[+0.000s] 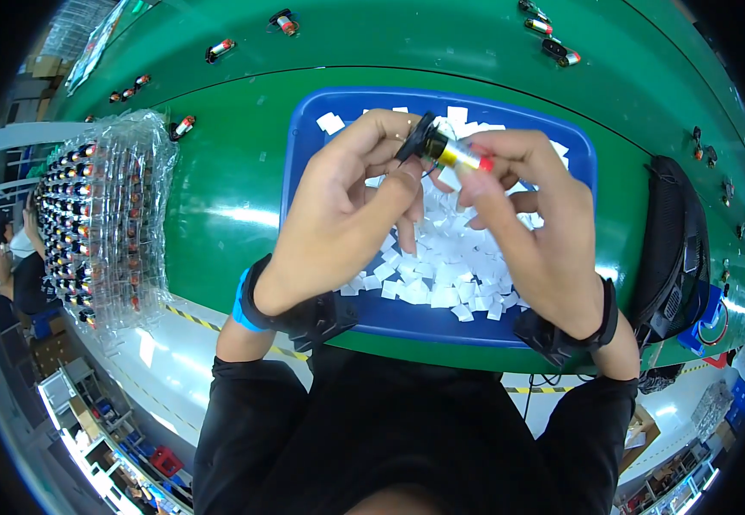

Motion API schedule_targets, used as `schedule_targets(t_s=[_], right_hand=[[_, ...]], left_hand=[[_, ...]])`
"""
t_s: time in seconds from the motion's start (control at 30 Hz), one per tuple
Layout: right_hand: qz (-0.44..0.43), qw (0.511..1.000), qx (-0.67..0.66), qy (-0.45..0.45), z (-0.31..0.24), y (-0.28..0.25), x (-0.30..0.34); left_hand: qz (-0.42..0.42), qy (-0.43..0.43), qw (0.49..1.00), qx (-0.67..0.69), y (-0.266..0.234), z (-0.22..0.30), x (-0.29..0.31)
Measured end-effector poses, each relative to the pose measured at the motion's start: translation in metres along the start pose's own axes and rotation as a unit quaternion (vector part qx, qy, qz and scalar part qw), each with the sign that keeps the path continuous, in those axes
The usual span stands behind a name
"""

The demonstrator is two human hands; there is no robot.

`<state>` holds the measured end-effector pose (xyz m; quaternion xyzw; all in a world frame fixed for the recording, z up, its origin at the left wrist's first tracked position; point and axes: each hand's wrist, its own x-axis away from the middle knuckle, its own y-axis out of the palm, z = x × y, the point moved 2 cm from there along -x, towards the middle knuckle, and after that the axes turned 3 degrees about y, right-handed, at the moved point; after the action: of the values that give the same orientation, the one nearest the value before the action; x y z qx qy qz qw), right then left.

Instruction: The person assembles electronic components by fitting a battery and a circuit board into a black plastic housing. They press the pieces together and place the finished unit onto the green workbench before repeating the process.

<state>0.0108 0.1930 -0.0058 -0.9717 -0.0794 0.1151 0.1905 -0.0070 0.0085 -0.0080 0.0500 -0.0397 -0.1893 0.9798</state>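
Over a blue tray (pixel 302 129) I hold a small cylinder (pixel 454 153) with a yellow-and-black body, a red end and a silvery label-like patch. My left hand (pixel 338 202) pinches the black cap (pixel 420 137) and thin dark wire at its left end. The fingers of my right hand (pixel 548 219) close round the red end, hiding part of it. Beneath both hands, many small white square pieces (pixel 450 270) lie loosely heaped in the tray. Dark straps with black devices circle both wrists, and a blue band shows on the left one.
Left of the tray stands a stack of clear plastic trays (pixel 145 215) filled with similar cylinders. A black bag (pixel 673 240) lies at the right. Several loose cylinders (pixel 218 50) are scattered along the green table (pixel 218 172). Another person (pixel 25 266) is at the far left.
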Motion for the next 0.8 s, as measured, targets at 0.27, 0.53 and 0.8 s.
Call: schedule_targets(t_s=[0.27, 0.53, 0.8], right_hand=[[-0.064, 0.955, -0.248, 0.152, 0.001, -0.008, -0.005], [-0.097, 0.989, -0.059, 0.091, 0.004, -0.017, -0.009], [0.027, 0.925, 0.271, -0.263, -0.012, -0.025, -0.018]], left_hand=[[-0.083, -0.044, 0.991, 0.095, -0.012, -0.004, -0.004], [-0.128, -0.064, 0.983, 0.117, -0.018, 0.003, -0.01], [-0.082, -0.097, 0.987, 0.1, -0.026, -0.005, -0.013]])
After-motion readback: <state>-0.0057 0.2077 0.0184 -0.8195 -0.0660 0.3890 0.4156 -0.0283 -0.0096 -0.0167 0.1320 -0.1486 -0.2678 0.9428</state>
